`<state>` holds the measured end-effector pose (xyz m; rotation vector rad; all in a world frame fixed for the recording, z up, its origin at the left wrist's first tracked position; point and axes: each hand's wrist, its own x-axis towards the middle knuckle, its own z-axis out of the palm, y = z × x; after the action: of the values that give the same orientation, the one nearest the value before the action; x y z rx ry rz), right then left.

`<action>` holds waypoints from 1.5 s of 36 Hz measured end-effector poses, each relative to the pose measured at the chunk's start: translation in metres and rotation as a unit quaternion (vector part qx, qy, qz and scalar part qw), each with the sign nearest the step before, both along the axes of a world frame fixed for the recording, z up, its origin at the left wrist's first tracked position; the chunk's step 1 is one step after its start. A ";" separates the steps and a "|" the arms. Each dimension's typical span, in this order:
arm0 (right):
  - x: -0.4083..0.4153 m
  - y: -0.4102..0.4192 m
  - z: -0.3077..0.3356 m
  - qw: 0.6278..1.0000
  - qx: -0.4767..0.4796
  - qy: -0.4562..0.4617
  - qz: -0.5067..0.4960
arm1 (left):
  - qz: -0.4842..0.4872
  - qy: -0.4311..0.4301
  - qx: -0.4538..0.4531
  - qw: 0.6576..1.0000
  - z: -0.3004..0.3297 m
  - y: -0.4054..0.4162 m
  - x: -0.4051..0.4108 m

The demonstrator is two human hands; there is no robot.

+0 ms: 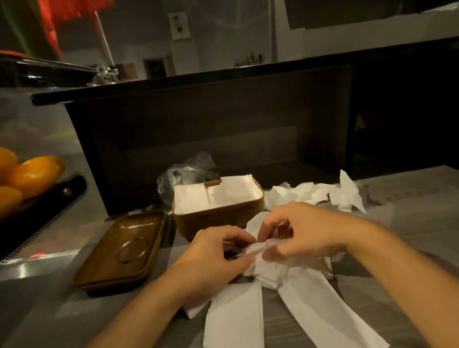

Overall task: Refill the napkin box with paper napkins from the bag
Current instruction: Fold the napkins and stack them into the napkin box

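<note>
At the far left, oranges (pixel 26 177) lie piled in a dark basket (pixel 40 208) at the counter's (pixel 71 312) left edge. To the right of it, a brown wooden lid (pixel 121 252) lies upside down on the counter, just beside the napkin box (pixel 217 214). The box stands upright and open, with white napkins inside reaching up to its rim. Behind the box, on its far left side, sits a crumpled clear plastic bag (pixel 186 173).

Near the middle, the left hand (pixel 213 258) has its fingers curled, pinching the left edge of a crumpled white napkin (pixel 258 249) between thumb and fingertips. The right hand (pixel 302 231) meets it from the right, its fingers also curled and pinching the same napkin. Both hands are just in front of the box on its near side, above a loose pile of napkins (pixel 255 312) spread on the counter, from which two long folded pieces fan out toward the near edge.

At the far right, beyond the right hand, more crumpled napkins (pixel 316 193) lie scattered on the counter, beside the box.
</note>
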<state>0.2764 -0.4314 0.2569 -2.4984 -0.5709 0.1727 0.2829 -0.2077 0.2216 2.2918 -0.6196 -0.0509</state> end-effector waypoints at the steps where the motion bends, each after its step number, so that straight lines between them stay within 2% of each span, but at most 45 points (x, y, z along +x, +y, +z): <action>1: 0.000 0.002 -0.001 1.000 -0.004 -0.007 -0.004 | 0.005 -0.010 -0.006 1.000 -0.001 -0.002 -0.001; 7: 0.003 0.014 -0.008 0.998 -0.022 -0.040 -0.032 | 0.042 -0.054 0.003 0.998 0.000 -0.005 -0.002; 15: -0.001 0.013 -0.009 0.996 -0.004 -0.074 -0.048 | 0.051 -0.044 -0.016 0.998 0.001 -0.007 -0.008; 20: -0.004 0.011 -0.008 0.992 0.046 -0.103 -0.065 | 0.055 -0.016 -0.070 0.996 0.003 -0.003 -0.010; 22: -0.007 0.010 -0.005 0.986 0.080 -0.133 -0.065 | 0.038 0.003 -0.121 0.992 0.007 0.000 -0.009; 24: -0.012 0.009 0.001 0.975 0.157 -0.145 -0.056 | 0.002 0.023 -0.189 0.982 0.016 0.003 -0.010; 27: -0.021 0.012 0.014 0.949 0.294 -0.108 -0.030 | -0.035 0.056 -0.275 0.959 0.028 0.006 -0.015; 32: -0.030 0.019 0.022 0.917 0.397 -0.031 -0.008 | -0.070 0.195 -0.366 0.907 0.039 0.006 -0.025; 35: -0.027 0.028 0.014 0.929 0.364 -0.049 -0.051 | -0.074 0.270 -0.396 0.875 0.038 -0.001 -0.029; 38: -0.023 0.035 0.005 0.932 0.341 -0.073 -0.103 | -0.053 0.310 -0.419 0.852 0.033 -0.011 -0.032; 43: -0.022 0.039 -0.003 0.933 0.305 -0.138 -0.134 | -0.013 0.317 -0.394 0.863 0.026 -0.012 -0.033; 47: -0.024 0.039 -0.007 0.935 0.277 -0.188 -0.121 | 0.020 0.300 -0.343 0.890 0.025 -0.007 -0.032; 49: -0.026 0.037 -0.004 0.938 0.249 -0.221 -0.095 | 0.024 0.307 -0.347 0.886 0.027 -0.007 -0.033; 54: -0.030 0.037 -0.005 0.961 0.200 -0.191 -0.006 | 0.048 0.288 -0.386 0.875 0.028 -0.003 -0.031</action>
<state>0.2469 -0.3944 0.2515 -2.1410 -0.6690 -0.4037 0.2524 -0.2108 0.2497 1.4130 -0.1516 -0.3595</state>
